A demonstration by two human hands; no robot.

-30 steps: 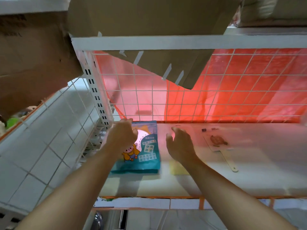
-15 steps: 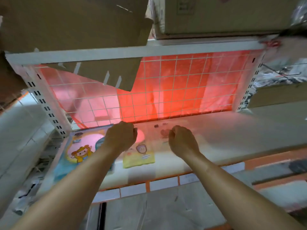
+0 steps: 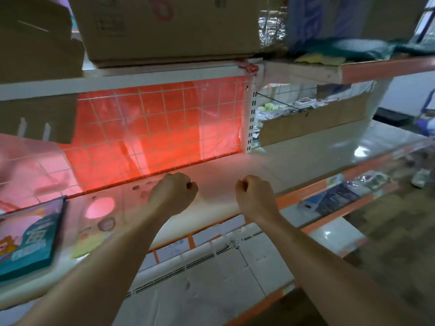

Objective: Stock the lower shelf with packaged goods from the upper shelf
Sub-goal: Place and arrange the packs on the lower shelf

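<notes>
White wire grid (image 3: 166, 118) fronts glowing red sheeting (image 3: 150, 140), brown floor (image 3: 400, 231) right.

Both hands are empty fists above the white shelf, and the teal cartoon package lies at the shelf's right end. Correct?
Not quite. In the head view the teal cartoon package lies at the left end of the white shelf, beyond the left hand, not at the right end. The left hand and right hand are indeed empty fists above it.

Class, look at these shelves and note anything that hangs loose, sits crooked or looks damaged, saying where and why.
A cardboard flap hangs down below the upper shelf at far left, with strips of white tape stuck to it, as if a box had come open. Nothing looks spilled.
</notes>
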